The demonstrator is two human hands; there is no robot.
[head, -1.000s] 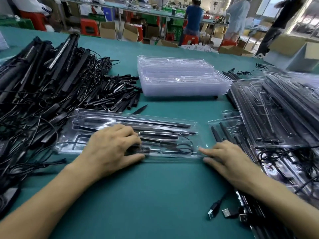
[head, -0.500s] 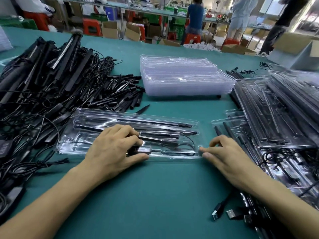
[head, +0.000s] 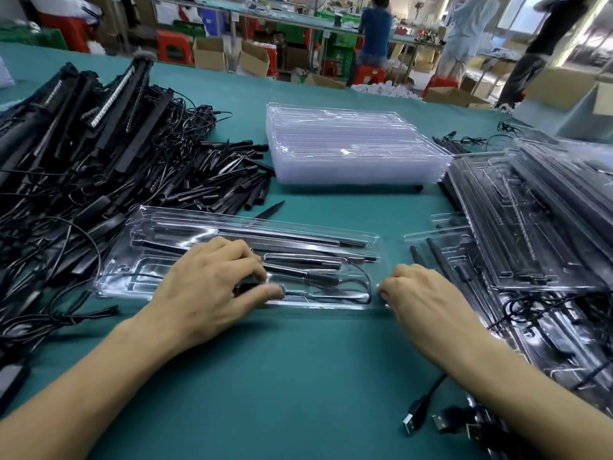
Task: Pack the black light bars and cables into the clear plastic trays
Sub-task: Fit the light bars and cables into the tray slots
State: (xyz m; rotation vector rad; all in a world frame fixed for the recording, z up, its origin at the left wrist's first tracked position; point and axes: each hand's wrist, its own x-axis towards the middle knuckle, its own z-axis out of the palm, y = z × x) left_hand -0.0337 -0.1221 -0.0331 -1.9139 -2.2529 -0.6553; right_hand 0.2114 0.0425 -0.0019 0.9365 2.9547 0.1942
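Observation:
A clear plastic tray (head: 166, 220) lies on the green table in front of me. Black light bars (head: 282, 235) sit in its long slots and a thin black cable (head: 363, 282) loops in its right end. My left hand (head: 205, 290) rests on the tray's near middle, fingers and thumb pinching a small black cable box (head: 247, 288) in a pocket. My right hand (head: 428, 303) is at the tray's right end, its curled fingertips holding the rim.
A heap of loose black light bars and cables (head: 83, 144) fills the left. A stack of empty clear trays (head: 348, 144) stands behind. Packed trays (head: 530, 227) pile up on the right, with USB plugs (head: 414, 423) near my right forearm. People work at far benches.
My right hand's fingers have curled up against the tray's right end. My left hand stays on the black cable box, with its thumb drawn closer.

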